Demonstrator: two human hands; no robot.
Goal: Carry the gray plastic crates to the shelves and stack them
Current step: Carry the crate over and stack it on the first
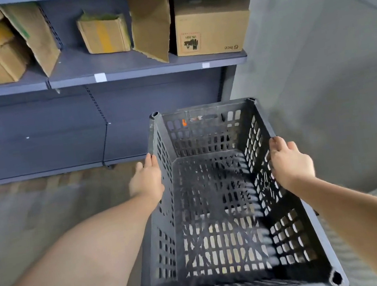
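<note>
I hold a dark gray slotted plastic crate [216, 201] in front of me, above the floor, its open top facing me and nothing inside. My left hand [148, 180] grips the crate's left rim and my right hand [289, 162] grips the right rim. The dark blue metal shelves [147, 71] stand just ahead and to the left. The crate's far edge sits level with the low, bare part of the shelving. No other crate is in sight.
The upper shelf carries several cardboard boxes, among them a sealed one [209, 26] at the right end and a torn open one [105, 35]. A gray wall [328, 64] runs along the right. Wood-look floor [36, 211] lies below the shelves.
</note>
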